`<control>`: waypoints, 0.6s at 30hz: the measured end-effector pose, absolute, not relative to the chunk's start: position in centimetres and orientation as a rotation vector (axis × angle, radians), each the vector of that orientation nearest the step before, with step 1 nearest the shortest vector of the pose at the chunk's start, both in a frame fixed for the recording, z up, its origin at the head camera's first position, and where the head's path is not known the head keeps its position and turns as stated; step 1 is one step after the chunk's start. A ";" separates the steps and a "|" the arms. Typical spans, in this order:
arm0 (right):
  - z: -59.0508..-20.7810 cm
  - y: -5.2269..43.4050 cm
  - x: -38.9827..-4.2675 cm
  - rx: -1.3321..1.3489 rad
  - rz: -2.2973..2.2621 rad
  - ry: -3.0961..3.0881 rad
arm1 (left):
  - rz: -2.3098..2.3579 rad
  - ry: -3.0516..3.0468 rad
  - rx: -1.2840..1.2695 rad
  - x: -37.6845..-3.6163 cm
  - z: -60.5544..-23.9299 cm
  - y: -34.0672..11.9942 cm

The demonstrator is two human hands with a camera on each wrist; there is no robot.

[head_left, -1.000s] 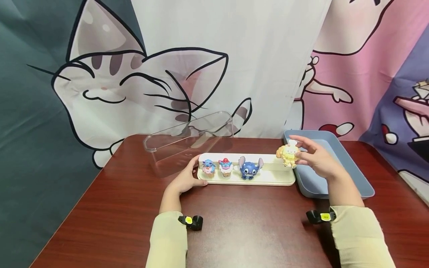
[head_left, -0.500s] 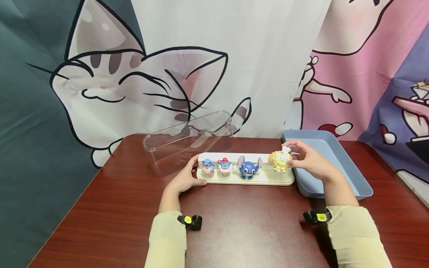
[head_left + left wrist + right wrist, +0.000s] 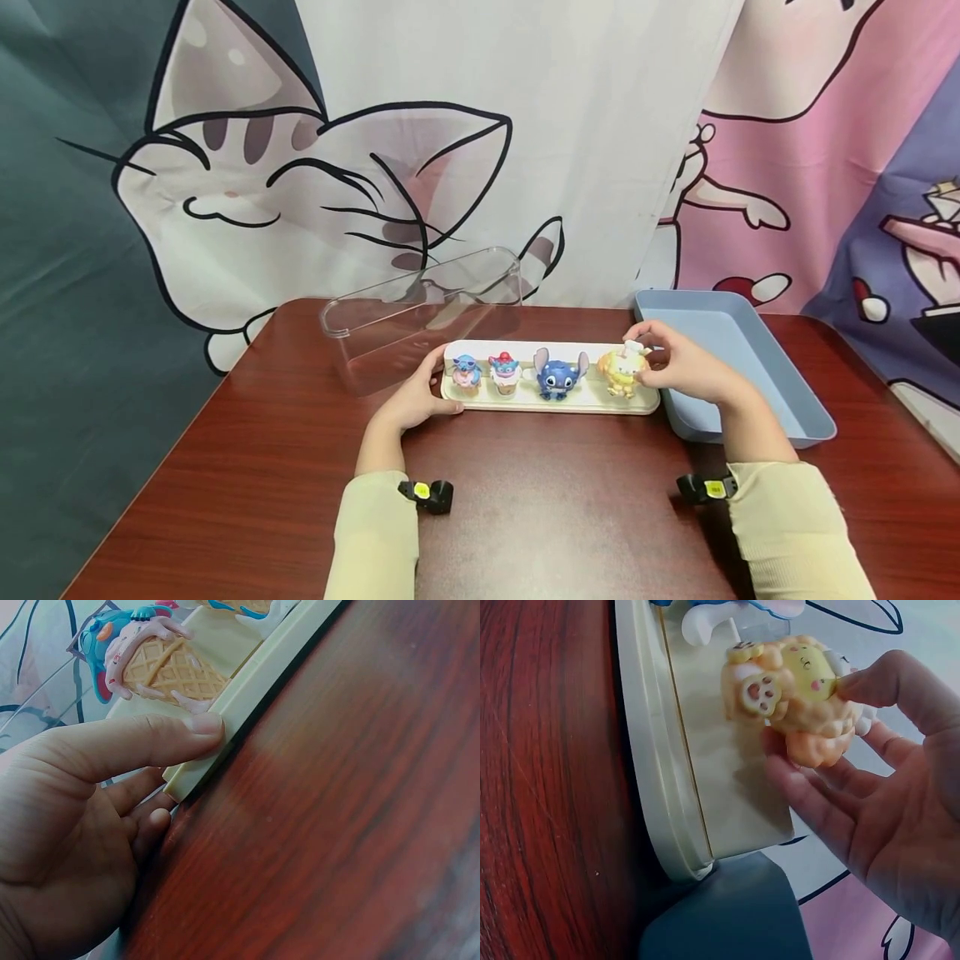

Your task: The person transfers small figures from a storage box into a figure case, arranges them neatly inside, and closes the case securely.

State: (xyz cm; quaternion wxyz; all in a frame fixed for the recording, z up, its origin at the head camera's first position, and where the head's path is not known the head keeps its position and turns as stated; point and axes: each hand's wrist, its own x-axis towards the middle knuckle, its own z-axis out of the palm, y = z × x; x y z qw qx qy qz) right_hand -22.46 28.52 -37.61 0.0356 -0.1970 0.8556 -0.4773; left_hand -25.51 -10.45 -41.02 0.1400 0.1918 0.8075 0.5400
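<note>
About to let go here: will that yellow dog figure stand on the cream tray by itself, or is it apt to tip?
The yellow dog figure looks like stiff moulded plastic, so it probably will not flex in the right hand. Its head seems large over small paws, so it may tip if nudged. The cream tray looks smooth, so it might slide.

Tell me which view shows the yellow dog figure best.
The right wrist view: the yellow dog figure fills the frame, pinched by the right hand over the cream tray. The head view shows it small; the left wrist view misses it.
</note>
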 end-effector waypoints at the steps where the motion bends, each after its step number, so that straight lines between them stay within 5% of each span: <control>1: -37.6 28.4 -22.4 -0.615 -1.455 2.631 | 1.558 2.333 0.554 -25.4 -40.9 -10.4; 18: -37.0 27.0 -22.1 -0.543 -1.103 2.768 | 1.554 2.341 0.551 -26.0 -41.8 -10.5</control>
